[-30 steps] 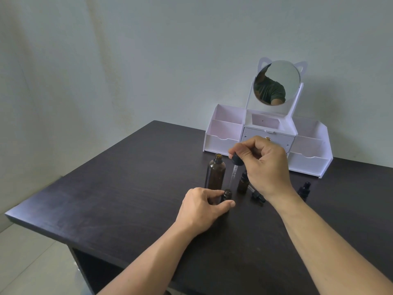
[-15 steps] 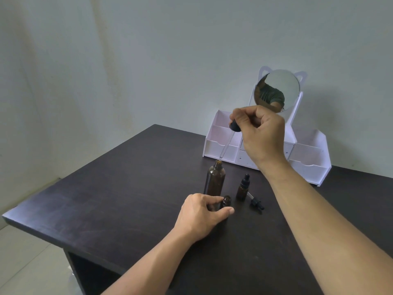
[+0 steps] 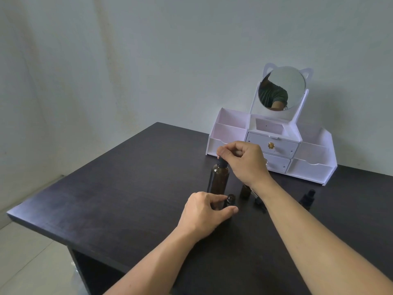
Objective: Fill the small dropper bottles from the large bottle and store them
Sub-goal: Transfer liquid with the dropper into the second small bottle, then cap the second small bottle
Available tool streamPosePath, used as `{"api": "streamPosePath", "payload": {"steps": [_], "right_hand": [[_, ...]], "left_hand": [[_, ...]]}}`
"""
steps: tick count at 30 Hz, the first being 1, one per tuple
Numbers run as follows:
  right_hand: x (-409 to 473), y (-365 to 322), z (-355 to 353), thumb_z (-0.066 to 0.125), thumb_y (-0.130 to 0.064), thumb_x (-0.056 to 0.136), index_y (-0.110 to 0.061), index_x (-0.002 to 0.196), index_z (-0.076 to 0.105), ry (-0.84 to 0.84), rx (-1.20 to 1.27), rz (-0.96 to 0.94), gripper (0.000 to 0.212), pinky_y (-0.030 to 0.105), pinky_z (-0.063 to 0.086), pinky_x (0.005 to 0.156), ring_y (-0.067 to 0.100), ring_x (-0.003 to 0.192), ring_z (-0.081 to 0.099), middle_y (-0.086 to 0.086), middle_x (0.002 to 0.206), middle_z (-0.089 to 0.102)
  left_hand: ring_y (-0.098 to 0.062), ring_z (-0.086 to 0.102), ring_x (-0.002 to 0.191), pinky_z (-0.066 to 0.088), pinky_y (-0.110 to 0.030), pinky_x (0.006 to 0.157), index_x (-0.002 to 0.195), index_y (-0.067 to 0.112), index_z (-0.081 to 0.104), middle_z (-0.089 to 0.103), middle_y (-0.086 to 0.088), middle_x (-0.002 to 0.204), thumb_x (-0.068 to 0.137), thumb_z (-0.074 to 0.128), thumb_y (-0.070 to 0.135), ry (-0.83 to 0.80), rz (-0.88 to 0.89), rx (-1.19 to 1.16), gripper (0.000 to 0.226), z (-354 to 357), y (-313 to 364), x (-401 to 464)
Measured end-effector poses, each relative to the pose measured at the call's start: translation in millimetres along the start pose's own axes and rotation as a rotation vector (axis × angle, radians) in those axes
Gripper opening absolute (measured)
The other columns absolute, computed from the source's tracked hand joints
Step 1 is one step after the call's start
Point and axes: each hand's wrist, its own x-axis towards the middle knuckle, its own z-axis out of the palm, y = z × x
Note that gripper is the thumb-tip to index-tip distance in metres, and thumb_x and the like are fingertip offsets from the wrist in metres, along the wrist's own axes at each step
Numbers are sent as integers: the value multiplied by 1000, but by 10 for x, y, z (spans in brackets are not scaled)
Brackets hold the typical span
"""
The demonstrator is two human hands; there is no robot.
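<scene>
A large amber bottle (image 3: 218,179) stands upright on the dark table (image 3: 127,188). My right hand (image 3: 244,161) pinches a black dropper bulb (image 3: 221,162) that sits in the large bottle's neck. Just in front, my left hand (image 3: 204,216) grips a small open amber bottle (image 3: 230,200) standing on the table. A second small amber bottle (image 3: 245,191) stands partly hidden behind my right wrist. A loose black dropper cap (image 3: 259,202) lies beside it. A capped small bottle (image 3: 307,198) stands to the right of my right arm.
A white organizer (image 3: 274,145) with open compartments, two drawers and a round cat-ear mirror (image 3: 281,88) stands at the back of the table against the wall. The table's left edge drops to a tiled floor (image 3: 32,262).
My right hand, raised with the dropper half a second ago, has come down and put the dropper into the large bottle's neck. The left hand kept hold of the small bottle.
</scene>
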Motion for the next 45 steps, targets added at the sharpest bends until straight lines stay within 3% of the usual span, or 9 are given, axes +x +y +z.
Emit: {"api": "streamPosePath", "payload": {"steps": [9,13,18,23,27,30,35,40,45], "right_hand": [[-130,31,-292,72,-34,83,-20,90,73,37,91,23,15,26,54,82,8,87,69,-8,89,74],[-367,202,-597,72,-25,84,-21,80,68,198,-251,71,7,19,48,70,9,78,64,-9,79,68],[-652,488,-612,76,-35,79,-25,88,65,-114,-681,261,17,31,53,72,11,79,61,-8,84,64],[-699,509,-572,73,-27,83,-24,94,56,-135,-724,303,21,31,49,71,17,82,58,1,96,64],[-699,307,-728,66,-20,82,-20,101,60,31,-765,260,20,33,50,75,27,88,62,3,99,69],[-686,-17,-886,65,-20,78,-22,91,62,186,-704,158,13,29,46,73,25,84,64,-3,89,70],[-674,-368,-881,72,-14,78,-29,89,69,-166,-499,57,19,10,42,69,-3,76,60,-15,86,68],[-640,-367,-740,75,-18,76,-30,80,64,-307,-591,39,17,27,53,77,4,82,62,-12,83,67],[-604,-358,-638,71,-20,80,-33,87,65,-342,-670,-6,16,30,50,82,11,89,58,-16,86,65]], "left_hand": [[-6,66,78,56,-24,79,124,20,66,68,7,82,77,73,55,27,0,21,59,6,-22,3],[-3,59,62,53,-22,66,114,24,73,61,10,66,75,73,57,2,-10,11,50,20,-31,24],[-3,55,57,40,-10,56,116,25,72,56,11,61,74,76,52,-27,-20,34,50,31,-27,35],[-18,63,66,57,-36,75,115,22,71,60,0,66,75,78,44,-40,-27,68,46,10,-5,17],[-8,54,58,57,-32,71,113,24,72,54,6,60,75,78,46,-53,-19,63,44,20,-26,32],[-8,54,59,55,-30,68,108,26,74,55,6,61,74,78,48,-47,-12,83,40,23,-22,38],[-7,59,64,50,-20,62,111,26,73,63,7,69,74,77,49,-57,-22,88,43,25,-31,25],[-12,55,59,53,-32,66,97,28,77,59,1,62,73,78,47,-38,-19,87,30,17,-5,11],[-18,63,68,55,-37,69,98,29,77,67,-4,71,74,77,46,-49,-12,80,30,13,-2,11]]}}
